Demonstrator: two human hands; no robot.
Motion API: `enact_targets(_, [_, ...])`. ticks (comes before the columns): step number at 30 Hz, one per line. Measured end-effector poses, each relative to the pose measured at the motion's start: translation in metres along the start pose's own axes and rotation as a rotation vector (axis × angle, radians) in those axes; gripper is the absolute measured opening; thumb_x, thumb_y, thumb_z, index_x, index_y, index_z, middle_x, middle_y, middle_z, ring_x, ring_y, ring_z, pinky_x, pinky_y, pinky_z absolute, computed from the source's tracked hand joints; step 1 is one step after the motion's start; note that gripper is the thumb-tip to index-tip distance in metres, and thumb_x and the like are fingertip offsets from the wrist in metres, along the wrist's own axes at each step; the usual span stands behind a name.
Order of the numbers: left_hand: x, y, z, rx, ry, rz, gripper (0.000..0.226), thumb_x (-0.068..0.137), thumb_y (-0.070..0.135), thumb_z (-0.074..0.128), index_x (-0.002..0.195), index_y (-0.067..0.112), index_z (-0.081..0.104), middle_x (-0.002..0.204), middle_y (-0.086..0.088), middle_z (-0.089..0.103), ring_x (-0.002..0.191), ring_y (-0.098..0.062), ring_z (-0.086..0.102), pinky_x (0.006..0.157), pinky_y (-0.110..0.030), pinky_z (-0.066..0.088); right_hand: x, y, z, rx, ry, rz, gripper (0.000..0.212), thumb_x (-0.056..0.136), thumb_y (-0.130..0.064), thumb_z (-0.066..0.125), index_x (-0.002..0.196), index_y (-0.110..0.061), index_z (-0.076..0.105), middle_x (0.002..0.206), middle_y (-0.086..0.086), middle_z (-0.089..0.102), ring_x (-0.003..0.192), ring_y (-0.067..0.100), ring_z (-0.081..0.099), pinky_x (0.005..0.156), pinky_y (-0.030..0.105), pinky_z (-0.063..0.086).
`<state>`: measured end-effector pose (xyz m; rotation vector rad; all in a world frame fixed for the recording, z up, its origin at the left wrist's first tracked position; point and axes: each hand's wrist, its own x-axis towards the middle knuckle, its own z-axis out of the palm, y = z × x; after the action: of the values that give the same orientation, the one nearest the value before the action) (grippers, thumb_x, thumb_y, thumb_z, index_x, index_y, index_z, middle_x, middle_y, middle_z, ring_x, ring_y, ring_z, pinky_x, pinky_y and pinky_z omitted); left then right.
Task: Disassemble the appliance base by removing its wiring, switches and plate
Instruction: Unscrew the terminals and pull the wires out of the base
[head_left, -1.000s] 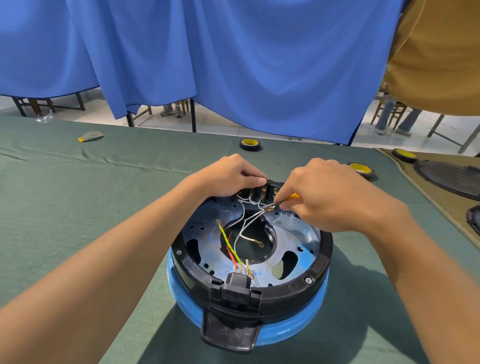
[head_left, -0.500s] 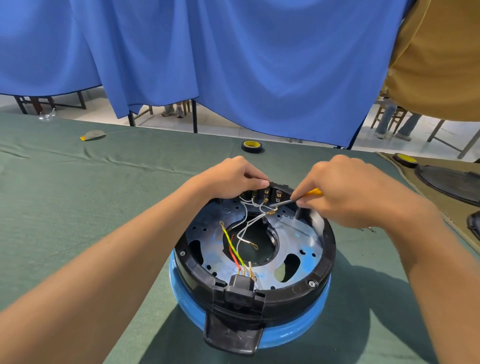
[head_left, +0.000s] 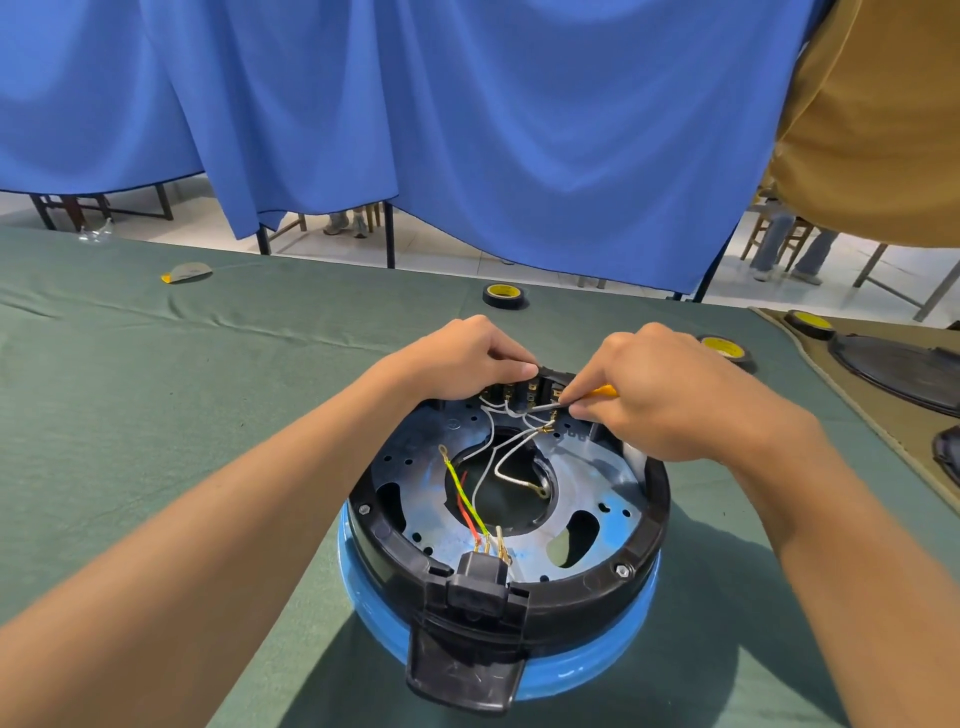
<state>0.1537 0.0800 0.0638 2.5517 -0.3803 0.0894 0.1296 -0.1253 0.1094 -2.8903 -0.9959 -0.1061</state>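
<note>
The appliance base, blue with a black rim, lies upside down on the green cloth. Its metal plate faces up. White wires, a yellow-green wire and a red wire run across the central hole. A black socket sits at the near rim. My left hand grips the switch block at the far rim. My right hand holds a yellow-handled screwdriver whose tip points at the switch terminals.
Tape rolls lie on the cloth behind the base and to the right. A third roll and dark round parts rest on a tan mat at the right. A small scrap lies far left.
My right hand moved right, away from the switch block, then came back left. The screwdriver tip is at the terminals again. My left hand kept its grip.
</note>
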Motion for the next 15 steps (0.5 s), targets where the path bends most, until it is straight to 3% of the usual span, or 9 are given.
enact_targets(3, [0.000,0.000,0.000,0.004,0.002,0.000,0.028,0.096,0.034,0.056,0.120,0.026,0.068,0.115,0.008,0.069,0.087,-0.001,0.056,0.069,-0.008,0.036,0.002,0.001,0.001,0.159,-0.055,0.058,0.017,0.092,-0.032,0.062,0.102,-0.033,0.076,0.092,-0.012,0.071,0.085,0.012,0.061,0.074,0.032,0.052])
enact_targets(6, [-0.002,0.000,-0.001,0.001,0.009,0.003,0.028,0.096,0.033,0.056,0.120,0.024,0.068,0.116,0.008,0.069,0.093,-0.002,0.057,0.070,-0.007,0.036,0.004,0.003,0.004,0.234,-0.062,0.076,0.016,0.092,-0.031,0.063,0.102,-0.033,0.076,0.071,-0.024,0.060,0.080,0.004,0.060,0.074,0.029,0.051])
enact_targets(12, [-0.005,-0.005,-0.003,-0.142,0.038,-0.057,0.024,0.094,0.030,0.061,0.110,0.017,0.073,0.092,0.010,0.071,0.079,0.002,0.060,0.074,-0.018,0.043,0.000,0.016,-0.010,0.225,-0.030,0.088,0.014,0.093,-0.036,0.059,0.096,-0.039,0.073,0.072,-0.020,0.063,0.081,0.005,0.062,0.076,0.033,0.052])
enact_targets(15, [-0.004,-0.006,-0.002,-0.156,0.073,-0.092,0.023,0.090,0.035,0.066,0.100,0.016,0.075,0.079,0.013,0.068,0.070,0.004,0.059,0.066,-0.013,0.042,0.000,0.016,-0.009,0.229,-0.048,0.053,0.008,0.092,-0.039,0.062,0.093,-0.037,0.069,0.073,-0.018,0.062,0.079,0.002,0.059,0.070,0.031,0.047])
